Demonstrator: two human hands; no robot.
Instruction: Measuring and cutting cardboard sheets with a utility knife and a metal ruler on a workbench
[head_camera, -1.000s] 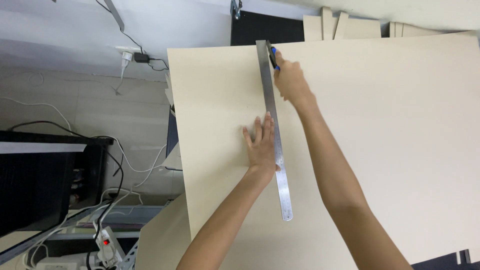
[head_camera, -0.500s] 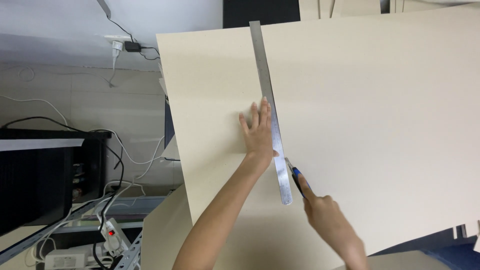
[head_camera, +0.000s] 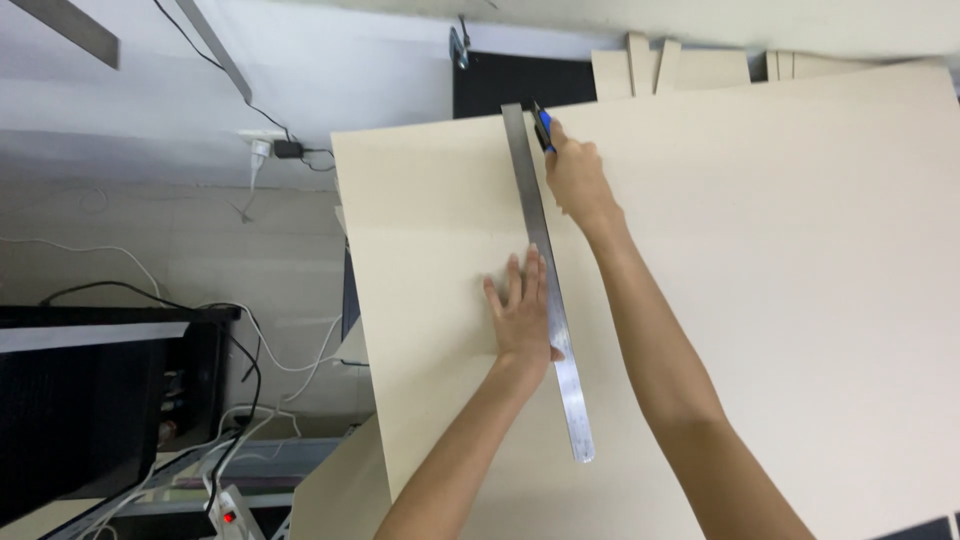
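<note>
A: Left hand (head_camera: 522, 312)?

B: Lying flat with fingers spread, pressing the long metal ruler (head_camera: 548, 290) onto the big beige board (head_camera: 780, 280) (gripping nothing, just holding it down).

A: Right hand (head_camera: 575, 178)?

B: Fingers clenching around a blue-handled cutter (head_camera: 542, 127), sitting at the far end of the ruler, just beside its right edge. Blade tip is too small to tell.

A: Where's the board lying?

B: It's filling the right side of the view, overhanging a lower surface. A power strip (head_camera: 232, 508) and cables (head_camera: 250, 340) are lying at left, well apart.
</note>
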